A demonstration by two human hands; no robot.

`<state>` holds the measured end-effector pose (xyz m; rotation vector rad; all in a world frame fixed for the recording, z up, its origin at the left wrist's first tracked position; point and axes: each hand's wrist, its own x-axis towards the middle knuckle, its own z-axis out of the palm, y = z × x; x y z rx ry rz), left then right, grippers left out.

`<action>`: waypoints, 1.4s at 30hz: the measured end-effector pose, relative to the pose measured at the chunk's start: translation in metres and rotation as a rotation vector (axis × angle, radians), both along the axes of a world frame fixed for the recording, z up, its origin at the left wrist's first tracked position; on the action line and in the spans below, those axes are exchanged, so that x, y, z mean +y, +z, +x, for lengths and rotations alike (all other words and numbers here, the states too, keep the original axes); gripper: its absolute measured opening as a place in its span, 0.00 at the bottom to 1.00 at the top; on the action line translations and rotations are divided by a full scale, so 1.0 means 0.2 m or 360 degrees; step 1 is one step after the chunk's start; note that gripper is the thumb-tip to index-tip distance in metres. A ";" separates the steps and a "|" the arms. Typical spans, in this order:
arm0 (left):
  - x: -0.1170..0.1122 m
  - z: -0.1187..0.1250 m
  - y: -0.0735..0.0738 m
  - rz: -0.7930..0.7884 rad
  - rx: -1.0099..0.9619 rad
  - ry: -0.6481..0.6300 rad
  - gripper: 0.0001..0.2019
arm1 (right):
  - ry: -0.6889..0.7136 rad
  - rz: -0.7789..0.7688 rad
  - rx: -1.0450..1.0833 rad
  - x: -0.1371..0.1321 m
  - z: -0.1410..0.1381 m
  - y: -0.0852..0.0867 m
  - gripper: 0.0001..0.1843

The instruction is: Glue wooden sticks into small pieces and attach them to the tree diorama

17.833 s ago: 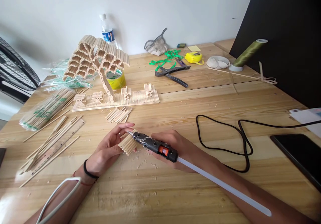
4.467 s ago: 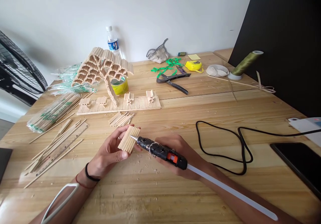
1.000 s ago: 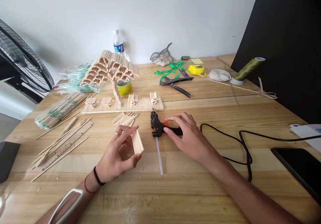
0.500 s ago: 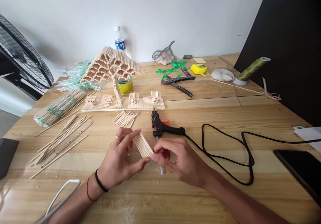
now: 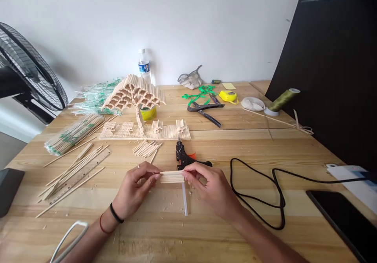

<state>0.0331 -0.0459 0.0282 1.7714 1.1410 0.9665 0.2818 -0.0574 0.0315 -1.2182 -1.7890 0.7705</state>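
Between my two hands is a small flat panel of wooden sticks (image 5: 172, 177), its sticks running left to right. My left hand (image 5: 138, 184) pinches its left end between thumb and fingers. At the other end, my right hand (image 5: 209, 184) pinches the right edge the same way. Just beyond lies a black glue gun (image 5: 184, 157) with an orange trigger, a clear glue stick (image 5: 184, 200) reaching out toward me. Behind it stands a model made of wooden sticks (image 5: 134, 96), with a honeycomb-like roof on a post above a slatted base (image 5: 123, 135).
Short cut sticks (image 5: 146, 148) lie before the model. Long sticks, a clear ruler (image 5: 79, 174) and bagged sticks (image 5: 73, 133) are at left. Pliers-like cutters (image 5: 204, 109), a yellow tape measure (image 5: 229, 96) and a thread spool (image 5: 282, 101) sit behind. A black cable (image 5: 253, 194) and phone (image 5: 338, 219) are at right.
The stick panel has turned from slanted to level across my view. My left hand has shifted its hold to the panel's left end; my right hand still grips the right. The view has tilted up slightly.
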 end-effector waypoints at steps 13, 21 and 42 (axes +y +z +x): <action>0.00 0.00 -0.02 -0.0095 -0.0159 0.0133 0.16 | 0.0006 -0.0237 0.0283 0.01 -0.02 -0.04 0.10; -0.02 0.01 0.00 -0.0128 -0.0170 0.0025 0.16 | -0.0009 -0.0118 0.0235 0.00 -0.02 -0.01 0.06; -0.02 0.01 -0.05 -0.0141 -0.0072 0.0002 0.12 | 0.0107 -0.0404 0.0482 0.01 -0.02 -0.07 0.09</action>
